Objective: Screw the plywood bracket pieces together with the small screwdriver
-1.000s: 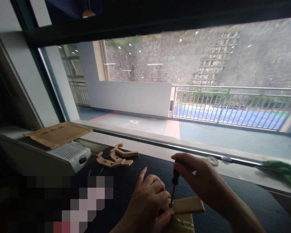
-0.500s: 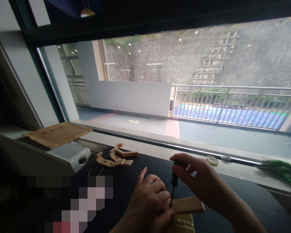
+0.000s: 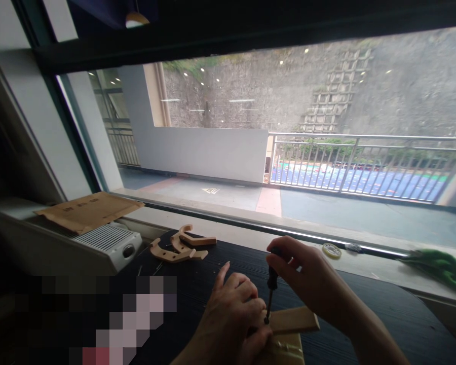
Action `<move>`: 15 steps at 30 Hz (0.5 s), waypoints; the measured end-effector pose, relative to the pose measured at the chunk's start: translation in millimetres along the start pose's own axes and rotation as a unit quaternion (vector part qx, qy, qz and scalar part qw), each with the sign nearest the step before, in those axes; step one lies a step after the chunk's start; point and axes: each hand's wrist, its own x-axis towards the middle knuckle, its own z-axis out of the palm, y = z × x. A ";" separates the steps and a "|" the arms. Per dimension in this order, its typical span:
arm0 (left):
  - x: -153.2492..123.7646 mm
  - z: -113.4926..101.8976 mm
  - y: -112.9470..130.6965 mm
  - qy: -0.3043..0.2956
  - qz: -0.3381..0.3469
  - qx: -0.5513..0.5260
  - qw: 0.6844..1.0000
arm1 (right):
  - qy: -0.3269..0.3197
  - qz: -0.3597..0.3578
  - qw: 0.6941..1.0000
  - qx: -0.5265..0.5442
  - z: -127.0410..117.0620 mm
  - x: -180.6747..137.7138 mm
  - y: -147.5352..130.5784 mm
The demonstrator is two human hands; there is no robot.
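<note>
My right hand (image 3: 294, 258) grips the black handle of a screwdriver (image 3: 272, 278) from above. The shaft points down, its tip meeting a dark screw head (image 3: 266, 320) at the wooden piece. That flat, pale wooden piece (image 3: 294, 320) lies across a yellowish block (image 3: 289, 350), which looks wrapped in clear tape or film. My left hand (image 3: 239, 314) is closed around the left part of the wooden piece, thumb and fingers close to the screw, index finger raised. Its palm hides that end of the wood.
Several curved wooden pieces with holes (image 3: 178, 248) lie at the back left of the black table (image 3: 197, 274). A tape roll (image 3: 332, 250) and a green cloth (image 3: 441, 266) are on the window sill. A brown envelope (image 3: 89, 210) rests on a white vented unit (image 3: 106, 241).
My right hand has shifted its fingers slightly on top of the screwdriver handle, as if turned a little. The left hand and the wood stay in place.
</note>
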 end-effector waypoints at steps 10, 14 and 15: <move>-0.7 -2.1 2.4 -0.008 -0.016 -0.004 1.000 | -0.009 0.009 1.000 -0.001 -4.6 -1.3 3.5; 0.9 -1.0 0.4 -0.016 -0.016 -0.009 1.000 | -0.005 0.010 1.000 -0.002 -2.0 1.1 4.2; 1.5 -0.9 -0.1 -0.018 -0.017 -0.010 1.000 | -0.007 0.009 1.000 0.001 -2.1 0.6 3.2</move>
